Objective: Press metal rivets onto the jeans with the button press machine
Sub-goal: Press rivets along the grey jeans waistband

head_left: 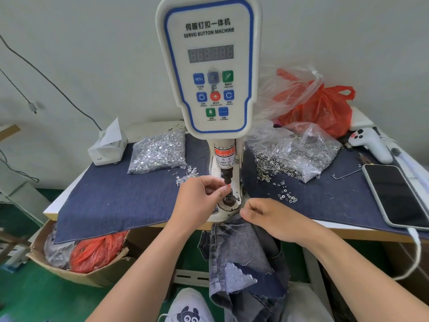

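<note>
Head view: left hand [201, 198] at press die [228, 198], right hand [267, 219] pinching jeans [241, 256].

— What surrounds the bench?
— A plain pale wall [81, 43] with dark cables [46, 75] hanging across it, and a green floor [34, 296] below.
— And the furniture?
— A white-edged table [50, 211] draped in dark blue cloth [111, 201]; a cardboard box [76, 274] sits under its left side.
</note>
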Tool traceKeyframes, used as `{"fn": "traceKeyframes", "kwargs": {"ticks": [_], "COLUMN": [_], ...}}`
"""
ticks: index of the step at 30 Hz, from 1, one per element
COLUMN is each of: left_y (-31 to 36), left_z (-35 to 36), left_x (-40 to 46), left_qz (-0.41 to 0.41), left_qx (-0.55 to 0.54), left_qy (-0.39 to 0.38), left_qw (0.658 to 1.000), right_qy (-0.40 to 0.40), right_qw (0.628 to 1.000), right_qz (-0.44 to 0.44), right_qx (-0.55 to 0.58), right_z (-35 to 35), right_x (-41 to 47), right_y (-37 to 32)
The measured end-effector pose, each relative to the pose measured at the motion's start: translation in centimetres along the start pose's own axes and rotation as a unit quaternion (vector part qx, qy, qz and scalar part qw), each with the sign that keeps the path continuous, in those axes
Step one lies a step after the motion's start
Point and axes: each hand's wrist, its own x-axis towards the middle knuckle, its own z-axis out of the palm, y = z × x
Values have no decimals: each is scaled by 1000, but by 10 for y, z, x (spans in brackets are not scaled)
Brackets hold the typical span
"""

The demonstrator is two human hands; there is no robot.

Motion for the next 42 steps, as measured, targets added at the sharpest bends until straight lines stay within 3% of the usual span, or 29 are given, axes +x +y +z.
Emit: {"fn": "traceKeyframes", "kwargs": {"ticks": [10,36,42], "left_y": [12,11,3], "left_z": [-5,-7,-13], "left_x": [7,3,-12], "left_qz": [39,3,-6], "left_qx": [106,56,-4], "left_qy": [-8,-16,40], "left_qw": [994,998,999], "right_qy": [-3,-7,-4], "right_qw": [1000,1000,1000], "right_qz": [4,2,5], "right_qx": [5,-7,18], "right_z": [1,1,1], "right_x": [1,0,-1], "right_y": [3,2,0]}}
